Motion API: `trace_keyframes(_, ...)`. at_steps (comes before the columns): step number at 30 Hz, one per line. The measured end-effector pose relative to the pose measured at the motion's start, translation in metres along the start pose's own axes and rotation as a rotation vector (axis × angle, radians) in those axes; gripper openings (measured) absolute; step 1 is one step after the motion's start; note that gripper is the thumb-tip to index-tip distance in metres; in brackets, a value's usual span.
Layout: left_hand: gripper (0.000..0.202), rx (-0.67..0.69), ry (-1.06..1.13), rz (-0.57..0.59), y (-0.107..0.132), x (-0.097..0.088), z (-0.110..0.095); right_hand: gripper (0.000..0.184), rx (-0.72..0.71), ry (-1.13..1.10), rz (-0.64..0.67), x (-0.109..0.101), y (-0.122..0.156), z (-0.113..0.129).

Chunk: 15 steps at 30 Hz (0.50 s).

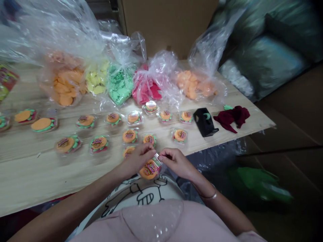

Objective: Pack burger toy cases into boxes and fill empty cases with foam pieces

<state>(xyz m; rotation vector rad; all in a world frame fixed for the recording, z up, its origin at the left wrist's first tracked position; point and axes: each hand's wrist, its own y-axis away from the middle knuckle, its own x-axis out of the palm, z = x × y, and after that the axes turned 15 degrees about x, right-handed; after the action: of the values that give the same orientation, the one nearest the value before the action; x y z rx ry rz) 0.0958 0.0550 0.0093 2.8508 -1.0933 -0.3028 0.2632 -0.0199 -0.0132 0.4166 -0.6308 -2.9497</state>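
Note:
Close to my body, over the table's front edge, I hold a clear plastic box with a toy-like burger (pixel 149 169) inside, an orange bun with a printed label. My left hand (pixel 141 155) is closed, thumb and fingers pinching the upper left edge of the box. My right hand (pixel 176 161) pinches the box's right corner, its fingers curled. Just beyond my hands, more boxed burgers (pixel 130 135) sit in loose rows, several of them labelled. A boxed burger (pixel 128 151) beside my left hand is partly hidden by it.
Along the back stand clear bags of orange pieces (pixel 64 87), yellow pieces (pixel 96 82), green pieces (pixel 119 84), red pieces (pixel 147 89) and light orange pieces (pixel 188 82). A black tape dispenser (pixel 205 122) and a dark red cloth (pixel 233 118) lie on the right of the wooden table (pixel 37 174).

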Motion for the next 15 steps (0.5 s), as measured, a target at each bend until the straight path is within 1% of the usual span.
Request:
trace_keyframes(2, 0.028, 0.022, -0.006, -0.043, 0.002, -0.001, 0.003, 0.027, 0.034, -0.100, 0.108, 0.004, -0.006, -0.004)
trace_keyframes(3, 0.029, 0.019, -0.014, -0.037, 0.003, -0.002, 0.004, 0.030, 0.047, -0.143, 0.153, 0.006, -0.009, -0.004)
trace_keyframes(5, 0.029, -0.004, -0.029, 0.023, 0.001, -0.008, 0.003, 0.033, 0.062, -0.236, 0.213, 0.012, -0.015, -0.005)
trace_keyframes(6, 0.029, -0.015, -0.033, 0.064, 0.000, -0.012, 0.002, 0.034, 0.060, -0.281, 0.219, 0.017, -0.018, -0.004)
trace_keyframes(8, 0.030, -0.013, -0.035, 0.130, -0.002, -0.020, -0.002, 0.033, 0.049, -0.358, 0.185, 0.028, -0.021, -0.005)
trace_keyframes(11, 0.033, 0.007, -0.008, 0.149, 0.008, -0.030, -0.004, 0.034, 0.059, -0.450, 0.115, 0.045, -0.016, -0.015)
trace_keyframes(13, 0.032, -0.028, 0.095, 0.116, 0.024, -0.031, 0.001, 0.037, 0.101, -0.537, 0.059, 0.053, -0.007, -0.027)
trace_keyframes(15, 0.030, -0.086, 0.249, 0.027, 0.043, -0.027, 0.010, 0.040, 0.142, -0.606, 0.004, 0.055, 0.002, -0.039)
